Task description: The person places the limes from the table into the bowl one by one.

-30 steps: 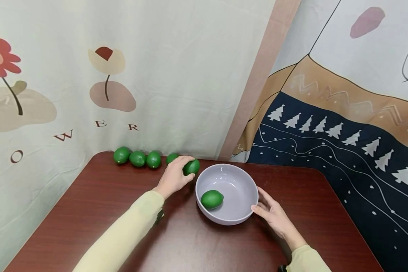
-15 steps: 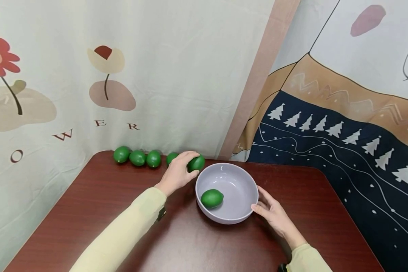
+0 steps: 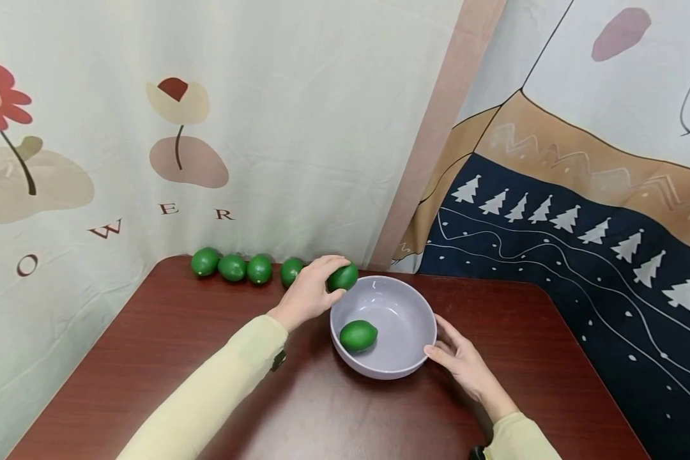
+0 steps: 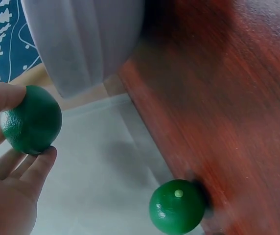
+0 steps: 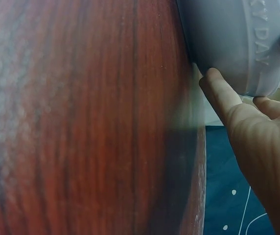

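Observation:
My left hand (image 3: 309, 295) pinches a green lime (image 3: 345, 276) between thumb and fingers, at the bowl's upper left rim in the head view. In the left wrist view the held lime (image 4: 36, 122) appears close beside the outer wall of the bowl (image 4: 83, 44). The pale purple-grey bowl (image 3: 405, 329) stands upright on the table, with one lime (image 3: 358, 336) lying inside at its left. My right hand (image 3: 464, 367) holds the bowl's right side, thumb at the rim. Raised letters show on the bowl's wall (image 5: 228, 39) in the right wrist view, fingertips against it.
Along the back left edge of the dark red wooden table (image 3: 207, 345) several limes sit in a row, ending with a lime (image 3: 291, 271) just behind my left hand. A printed curtain (image 3: 299, 128) hangs directly behind the table, and a navy tree-patterned cloth (image 3: 552, 255) on the right.
My left hand has moved right with its lime, away from the row and up to the bowl's rim. The right hand and bowl have stayed in place.

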Tool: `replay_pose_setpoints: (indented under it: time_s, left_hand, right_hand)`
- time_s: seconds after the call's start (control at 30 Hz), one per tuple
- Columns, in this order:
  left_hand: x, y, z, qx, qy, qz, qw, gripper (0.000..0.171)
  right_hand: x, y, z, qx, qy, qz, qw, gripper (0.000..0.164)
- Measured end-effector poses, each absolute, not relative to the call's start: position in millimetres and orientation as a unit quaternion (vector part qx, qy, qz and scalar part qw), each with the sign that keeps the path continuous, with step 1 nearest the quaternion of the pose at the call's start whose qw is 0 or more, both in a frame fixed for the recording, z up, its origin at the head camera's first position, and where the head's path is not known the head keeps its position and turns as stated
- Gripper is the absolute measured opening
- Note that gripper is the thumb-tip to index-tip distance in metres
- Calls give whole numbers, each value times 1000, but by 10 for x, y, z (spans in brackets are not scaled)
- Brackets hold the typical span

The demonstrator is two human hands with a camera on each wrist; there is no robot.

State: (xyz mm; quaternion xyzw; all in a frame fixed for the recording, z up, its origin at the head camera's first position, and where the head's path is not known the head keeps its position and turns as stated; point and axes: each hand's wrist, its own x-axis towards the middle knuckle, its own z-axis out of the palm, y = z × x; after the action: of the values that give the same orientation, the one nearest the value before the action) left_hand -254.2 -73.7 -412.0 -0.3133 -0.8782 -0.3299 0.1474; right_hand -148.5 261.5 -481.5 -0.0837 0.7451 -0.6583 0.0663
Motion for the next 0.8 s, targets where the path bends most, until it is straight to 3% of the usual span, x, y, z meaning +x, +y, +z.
replay_pose_setpoints:
  time_s: [0.8]
  left_hand:
    - [-2533, -580, -4106, -362, -885, -290, 49, 54]
  right_hand:
    - [-1486, 2621, -4814, -84, 743, -660, 69, 74]
